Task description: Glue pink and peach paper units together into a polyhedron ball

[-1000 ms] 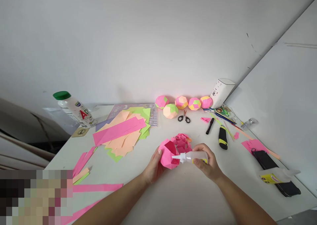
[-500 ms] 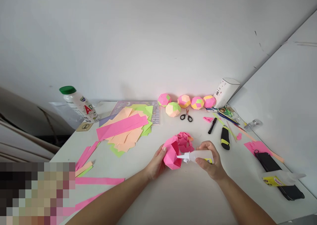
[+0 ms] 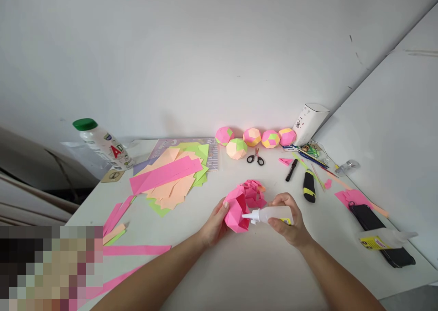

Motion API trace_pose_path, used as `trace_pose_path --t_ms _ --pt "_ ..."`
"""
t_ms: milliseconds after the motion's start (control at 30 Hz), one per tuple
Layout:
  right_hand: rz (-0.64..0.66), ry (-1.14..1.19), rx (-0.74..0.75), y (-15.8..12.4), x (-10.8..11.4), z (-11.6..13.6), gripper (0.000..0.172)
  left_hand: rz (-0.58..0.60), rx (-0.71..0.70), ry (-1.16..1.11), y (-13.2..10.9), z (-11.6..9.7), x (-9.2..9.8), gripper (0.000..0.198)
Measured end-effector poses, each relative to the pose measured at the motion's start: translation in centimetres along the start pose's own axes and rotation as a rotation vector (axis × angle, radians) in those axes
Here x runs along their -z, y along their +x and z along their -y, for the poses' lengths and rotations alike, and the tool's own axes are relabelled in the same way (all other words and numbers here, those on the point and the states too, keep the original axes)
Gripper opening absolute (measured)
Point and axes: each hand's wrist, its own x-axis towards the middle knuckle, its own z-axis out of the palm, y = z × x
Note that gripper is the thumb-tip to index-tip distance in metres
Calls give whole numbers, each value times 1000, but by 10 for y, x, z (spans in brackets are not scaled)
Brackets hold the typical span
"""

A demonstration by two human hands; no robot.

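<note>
My left hand (image 3: 214, 226) cups a half-built pink paper ball (image 3: 236, 210) from its left side, fingers curled round it. My right hand (image 3: 289, 220) is closed round a small clear glue bottle (image 3: 270, 215) held sideways, its white nozzle touching the open edge of the pink ball. Just behind the ball lies a heap of small folded pink paper pieces (image 3: 253, 192) on the white table (image 3: 239, 265).
Finished paper balls (image 3: 252, 137) line the back wall beside scissors (image 3: 255, 159) and a white box (image 3: 310, 123). A stack of coloured paper (image 3: 171, 176) and a green-capped bottle (image 3: 102, 142) lie left; a knife (image 3: 309, 186), marker (image 3: 291, 169) and black phone (image 3: 379, 233) lie right.
The view has shifted a little. Both hands keep their grip, and the nozzle stays at the edge of the pink ball.
</note>
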Motion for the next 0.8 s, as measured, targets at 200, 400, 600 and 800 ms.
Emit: trace_pose_path --t_ms 200,400,600,800 --pt "-10 -7 18 -2 -2 3 30 -6 -3 36 0 0 -1 53" --pt "-6 -4 9 -3 -3 3 29 1 -17 59 0 1 1 51" --pt "-22 -40 50 -2 -3 5 25 34 -24 102 1 2 2 55" --pt "-46 -111 121 -1 -3 8 20 44 -34 128 1 4 6 57"
